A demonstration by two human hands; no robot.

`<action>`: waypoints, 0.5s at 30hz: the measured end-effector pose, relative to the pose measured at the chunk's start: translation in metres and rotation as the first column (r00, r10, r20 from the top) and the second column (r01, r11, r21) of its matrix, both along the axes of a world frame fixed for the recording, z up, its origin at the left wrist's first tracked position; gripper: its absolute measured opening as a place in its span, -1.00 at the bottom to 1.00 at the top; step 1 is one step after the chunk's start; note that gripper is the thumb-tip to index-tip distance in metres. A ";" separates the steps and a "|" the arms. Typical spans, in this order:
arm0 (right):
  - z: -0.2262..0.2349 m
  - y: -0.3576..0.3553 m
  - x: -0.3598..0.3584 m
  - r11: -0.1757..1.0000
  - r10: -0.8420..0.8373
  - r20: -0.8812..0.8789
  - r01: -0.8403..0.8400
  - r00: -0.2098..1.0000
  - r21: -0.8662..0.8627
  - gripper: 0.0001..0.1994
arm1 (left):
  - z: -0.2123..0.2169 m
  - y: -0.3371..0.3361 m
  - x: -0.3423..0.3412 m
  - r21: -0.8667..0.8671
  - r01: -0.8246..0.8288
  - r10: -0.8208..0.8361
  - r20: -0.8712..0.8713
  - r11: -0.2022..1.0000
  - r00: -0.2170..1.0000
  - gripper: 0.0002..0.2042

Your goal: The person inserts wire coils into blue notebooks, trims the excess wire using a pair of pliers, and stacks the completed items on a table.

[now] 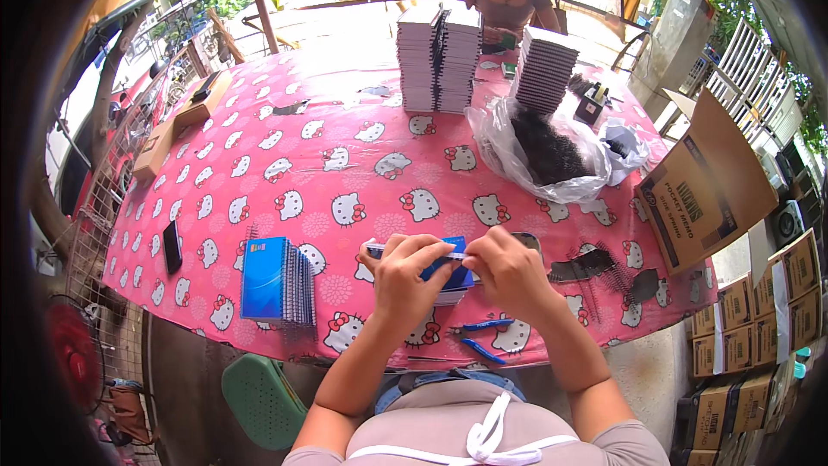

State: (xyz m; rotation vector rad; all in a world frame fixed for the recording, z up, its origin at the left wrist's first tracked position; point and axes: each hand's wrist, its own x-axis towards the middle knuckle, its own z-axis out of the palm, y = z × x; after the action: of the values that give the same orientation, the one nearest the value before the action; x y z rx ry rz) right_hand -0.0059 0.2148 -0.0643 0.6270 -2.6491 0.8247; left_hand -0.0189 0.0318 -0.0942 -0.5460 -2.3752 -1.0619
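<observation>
Near the front edge of the table, my left hand [405,272] is closed around a small notebook [455,255], turned so its pale edge shows. My right hand [509,269] pinches at the right end of that edge, fingertips pressed together. Whether a wire or coil sits between those fingertips is too small to tell. Just below my hands lies a stack of blue-covered notebooks [453,296], partly covered by them. To the left stands another pile of blue spiral notebooks [267,280]. Blue-handled pliers [483,325] and a second blue-handled tool [483,351] rest nearer to me.
Loose black coils [595,267] lie right of my hands. Beyond are a plastic bag [496,151] of black coils, tall notebook stacks [418,65], and an open carton [707,181]. A phone [172,247] lies left. Another person [509,4] sits across the table.
</observation>
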 end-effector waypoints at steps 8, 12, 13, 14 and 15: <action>-0.104 0.115 -0.059 0.929 -0.088 0.409 -0.073 0.908 0.362 -0.29 | 0.004 -0.011 -0.003 0.073 0.042 -0.046 0.052 0.996 0.998 -0.71; -0.152 0.121 -0.059 0.935 -0.183 0.096 0.143 0.978 0.325 -0.46 | 0.002 -0.006 -0.007 0.027 0.077 -0.077 0.028 0.997 0.997 -0.73; -0.155 0.122 -0.066 0.919 -0.293 0.083 0.256 0.953 0.299 -0.43 | 0.003 -0.004 -0.008 0.022 0.090 -0.090 0.045 0.996 0.995 -0.73; -0.138 0.113 -0.074 0.974 -0.227 0.150 0.220 0.962 0.060 -0.47 | 0.002 -0.004 -0.009 0.022 0.085 -0.086 0.048 0.996 0.995 -0.73; -0.120 0.108 -0.077 0.965 -0.147 0.203 0.185 0.968 -0.183 -0.51 | -0.002 -0.003 -0.007 0.014 0.066 -0.067 0.049 0.998 0.997 -0.75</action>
State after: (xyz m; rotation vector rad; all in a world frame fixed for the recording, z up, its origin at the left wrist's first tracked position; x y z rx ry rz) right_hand -0.0833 0.3223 -0.1843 0.2816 -2.6885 1.1315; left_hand -0.0262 0.0284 -0.0962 -0.6054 -2.4065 -1.1303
